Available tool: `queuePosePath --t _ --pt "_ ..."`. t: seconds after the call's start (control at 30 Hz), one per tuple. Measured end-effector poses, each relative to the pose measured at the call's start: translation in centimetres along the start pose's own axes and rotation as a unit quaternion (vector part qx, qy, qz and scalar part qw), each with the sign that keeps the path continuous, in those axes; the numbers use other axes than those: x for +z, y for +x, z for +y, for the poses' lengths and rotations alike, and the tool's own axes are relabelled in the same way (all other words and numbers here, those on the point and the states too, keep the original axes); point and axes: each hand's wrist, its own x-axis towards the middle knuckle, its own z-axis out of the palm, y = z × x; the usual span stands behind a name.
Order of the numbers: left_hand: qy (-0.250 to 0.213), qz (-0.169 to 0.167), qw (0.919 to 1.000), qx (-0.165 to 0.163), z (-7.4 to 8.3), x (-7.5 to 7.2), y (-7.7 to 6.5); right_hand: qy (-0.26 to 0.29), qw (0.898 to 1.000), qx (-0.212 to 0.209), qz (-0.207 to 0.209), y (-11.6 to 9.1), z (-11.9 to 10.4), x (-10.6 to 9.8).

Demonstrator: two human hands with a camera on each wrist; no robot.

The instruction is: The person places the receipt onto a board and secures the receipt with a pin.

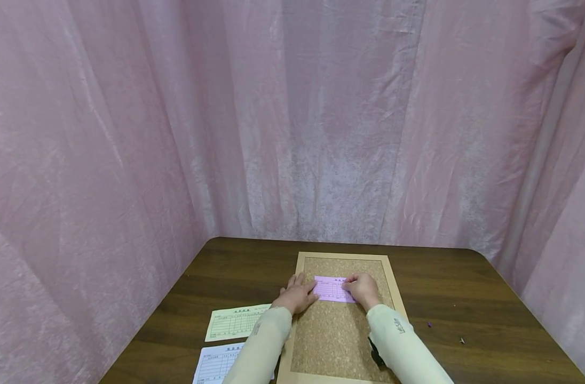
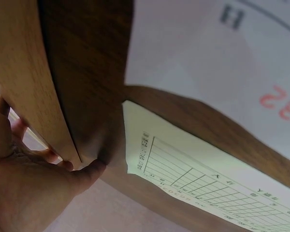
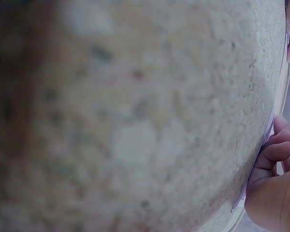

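Pink slip (image 1: 327,290) lies in the upper part of the cork board (image 1: 338,341), its long axis running along the board's top edge, between the left hand (image 1: 297,295) and the right hand (image 1: 363,289), both about equally near. The left hand is spread over the board's left edge by the slip's left end, while the right thumb and fingers are drawn together at its right end, though I cannot tell what they pinch. Toward the tabletop's (image 1: 465,282) left edge lie a green slip (image 1: 237,322) and a white slip (image 1: 218,362)
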Motion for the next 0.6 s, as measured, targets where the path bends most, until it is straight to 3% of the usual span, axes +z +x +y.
queuePosePath --t 0.6 --pt "0.0 -0.006 0.9999 -0.012 0.01 0.19 -0.01 -0.005 1.0 0.01 0.005 -0.31 -0.33 -0.04"
